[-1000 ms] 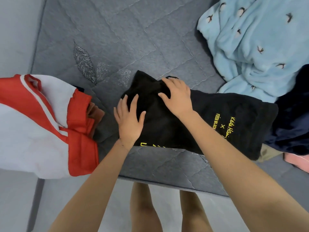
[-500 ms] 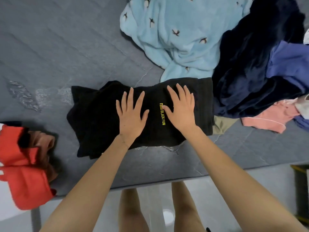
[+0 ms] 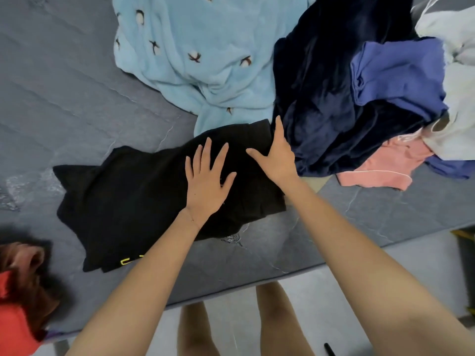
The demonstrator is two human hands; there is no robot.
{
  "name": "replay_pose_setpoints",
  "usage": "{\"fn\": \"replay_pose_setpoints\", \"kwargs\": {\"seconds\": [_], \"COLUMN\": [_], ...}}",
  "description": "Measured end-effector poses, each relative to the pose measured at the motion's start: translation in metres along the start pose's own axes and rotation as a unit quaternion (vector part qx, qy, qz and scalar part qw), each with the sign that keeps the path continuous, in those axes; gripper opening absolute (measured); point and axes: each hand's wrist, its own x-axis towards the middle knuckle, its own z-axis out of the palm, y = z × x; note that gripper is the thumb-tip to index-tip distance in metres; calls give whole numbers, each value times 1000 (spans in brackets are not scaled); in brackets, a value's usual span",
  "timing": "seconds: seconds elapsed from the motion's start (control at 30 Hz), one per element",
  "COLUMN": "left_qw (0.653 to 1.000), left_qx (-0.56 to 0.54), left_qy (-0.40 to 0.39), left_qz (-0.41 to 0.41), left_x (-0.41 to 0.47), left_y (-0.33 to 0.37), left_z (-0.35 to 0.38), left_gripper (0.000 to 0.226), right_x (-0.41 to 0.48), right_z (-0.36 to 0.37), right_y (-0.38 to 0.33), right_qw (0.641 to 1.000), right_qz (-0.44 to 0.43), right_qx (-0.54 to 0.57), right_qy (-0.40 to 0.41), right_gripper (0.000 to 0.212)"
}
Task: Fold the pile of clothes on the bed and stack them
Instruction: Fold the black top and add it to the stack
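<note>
Head view, nearest first: bare legs stand on a pale smooth floor (image 3: 231, 319) against the edge of a bed with a grey quilted cover (image 3: 64, 104), its stitching in wavy lines. At that edge, far left, lies a bunched red-orange and brown bundle of clothes (image 3: 18, 304).

Just beyond, a black, soft, folded garment (image 3: 133, 196) lies flat across the bed as a long, roughly rectangular strip, a bit of yellow print (image 3: 128, 260) showing at its near corner. Both hands rest on its right half. The left hand (image 3: 205, 186) lies palm down with fingers straight and spread, gripping nothing. The right hand (image 3: 277, 158) is flat too, thumb splayed, fingers straight along the garment's right end, touching the dark pile beside it.

Farther back sit unfolded clothes: a crumpled navy velvety garment (image 3: 316, 98), a pink piece (image 3: 385, 168), a periwinkle-blue knit (image 3: 398, 73), white fabric (image 3: 460, 86), and a light-blue fleecy garment with small dark motifs (image 3: 205, 60).
</note>
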Motion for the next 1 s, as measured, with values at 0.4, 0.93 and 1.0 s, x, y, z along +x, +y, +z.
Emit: {"fn": "replay_pose_setpoints", "kwargs": {"seconds": [0.4, 0.93, 1.0], "left_qw": [999, 912, 830], "left_qx": [-12, -405, -536], "left_qy": [-32, 26, 14], "left_qz": [-30, -67, -154], "left_x": [16, 49, 36], "left_y": [32, 77, 66], "left_z": [5, -49, -70], "left_gripper": [66, 36, 30], "right_x": [-2, 0, -9], "right_z": [-30, -103, -83], "right_y": [-6, -55, -70], "right_qw": [995, 985, 979], "right_qz": [-77, 9, 10], "right_qx": [57, 172, 195], "right_qy": [17, -25, -65], "right_gripper": [31, 35, 37]}}
